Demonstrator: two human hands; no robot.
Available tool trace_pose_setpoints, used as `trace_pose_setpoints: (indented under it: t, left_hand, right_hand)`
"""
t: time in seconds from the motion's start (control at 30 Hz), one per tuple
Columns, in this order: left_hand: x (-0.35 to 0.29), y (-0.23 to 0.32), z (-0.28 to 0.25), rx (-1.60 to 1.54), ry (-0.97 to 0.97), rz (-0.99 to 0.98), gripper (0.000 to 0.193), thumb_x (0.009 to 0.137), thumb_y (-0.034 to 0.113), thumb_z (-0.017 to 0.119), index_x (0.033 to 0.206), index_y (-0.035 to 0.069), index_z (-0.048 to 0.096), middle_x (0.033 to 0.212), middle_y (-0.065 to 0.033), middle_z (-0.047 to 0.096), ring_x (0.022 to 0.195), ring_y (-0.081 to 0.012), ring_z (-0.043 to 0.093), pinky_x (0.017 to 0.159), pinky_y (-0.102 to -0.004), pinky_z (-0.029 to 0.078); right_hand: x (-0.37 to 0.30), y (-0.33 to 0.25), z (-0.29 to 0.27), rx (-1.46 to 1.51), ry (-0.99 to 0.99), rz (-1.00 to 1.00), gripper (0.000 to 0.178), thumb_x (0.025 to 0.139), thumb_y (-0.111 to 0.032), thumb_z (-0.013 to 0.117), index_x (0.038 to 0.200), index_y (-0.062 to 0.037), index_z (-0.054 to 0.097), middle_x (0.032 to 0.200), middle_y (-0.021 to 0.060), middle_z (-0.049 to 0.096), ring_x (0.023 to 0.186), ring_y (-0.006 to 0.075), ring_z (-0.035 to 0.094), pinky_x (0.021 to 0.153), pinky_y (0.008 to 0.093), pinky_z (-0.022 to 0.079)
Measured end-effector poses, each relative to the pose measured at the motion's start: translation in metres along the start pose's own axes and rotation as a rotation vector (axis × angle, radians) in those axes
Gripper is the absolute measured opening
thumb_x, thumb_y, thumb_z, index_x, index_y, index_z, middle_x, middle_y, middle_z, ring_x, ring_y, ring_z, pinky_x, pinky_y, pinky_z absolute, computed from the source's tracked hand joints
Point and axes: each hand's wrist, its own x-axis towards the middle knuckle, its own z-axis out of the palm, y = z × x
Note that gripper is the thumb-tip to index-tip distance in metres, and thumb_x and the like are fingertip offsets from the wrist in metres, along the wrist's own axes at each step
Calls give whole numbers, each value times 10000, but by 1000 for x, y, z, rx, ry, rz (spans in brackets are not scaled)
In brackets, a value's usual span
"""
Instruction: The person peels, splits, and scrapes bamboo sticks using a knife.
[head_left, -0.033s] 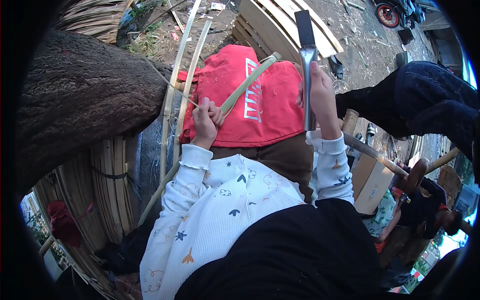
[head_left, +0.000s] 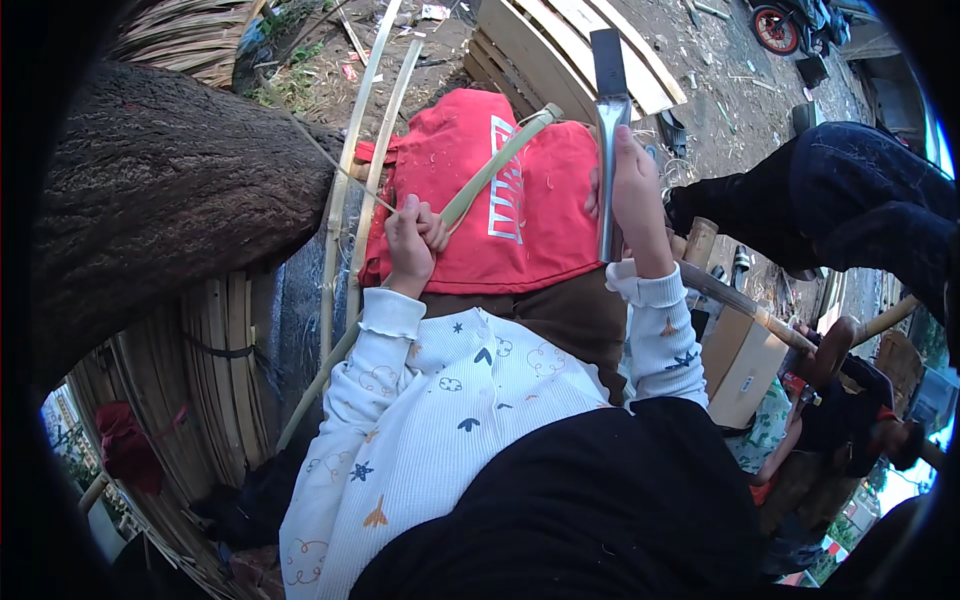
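A green bamboo strip [head_left: 498, 165] slants across a red cloth [head_left: 450, 130] spread over my lap. My left hand [head_left: 412, 238] is closed around it, and the strip's lower length passes behind my left sleeve. A thin pale sliver [head_left: 345, 172] runs from that hand up to the left. On the right, my right hand [head_left: 640, 195] grips a tool [head_left: 607, 145] with a shiny metal handle and a flat, dark rectangular blade. It is held upright, blade upward, over the cloth's right edge, apart from the bamboo.
A thick tree trunk [head_left: 190, 165] fills the left, above bundled flat strips [head_left: 215, 365]. Long pale strips [head_left: 365, 140] stand left of the cloth. Wooden boards [head_left: 520, 55] lie ahead. To the right are another person's dark-clothed leg [head_left: 860, 190], a bamboo pole [head_left: 745, 305] and a cardboard box [head_left: 740, 360].
The tool in my right hand has shifted slightly down, its handle end leftward, and my right hand has moved a little left. My left hand and the bamboo strip stay in place.
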Motion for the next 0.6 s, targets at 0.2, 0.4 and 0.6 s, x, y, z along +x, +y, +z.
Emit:
trace_pose_setpoints:
  t: [0.2,0.4,0.6]
  left_hand:
    - [1,-1,-1,26,-32,-11,522,1010,399,385,578,147,233,474,36,191,380,-83,145,376,-283,145]
    - [0,-2,0,50,-70,12,526,1009,403,384,576,143,237,475,35,190,386,-84,155,381,-281,154]
    - [1,-4,0,82,-84,28,529,1010,403,382,573,142,240,472,35,193,385,-83,161,385,-276,161]
  right_hand:
    - [2,-6,-4,155,-81,146,515,1002,-479,386,815,-19,518,570,56,535,381,158,536,341,266,440]
    - [3,-9,6,11,42,49,524,999,-489,390,822,-9,508,564,58,519,380,157,531,338,276,442]
    - [5,-9,-2,111,13,120,536,1002,-488,378,799,-10,506,560,63,517,370,173,531,342,300,451]
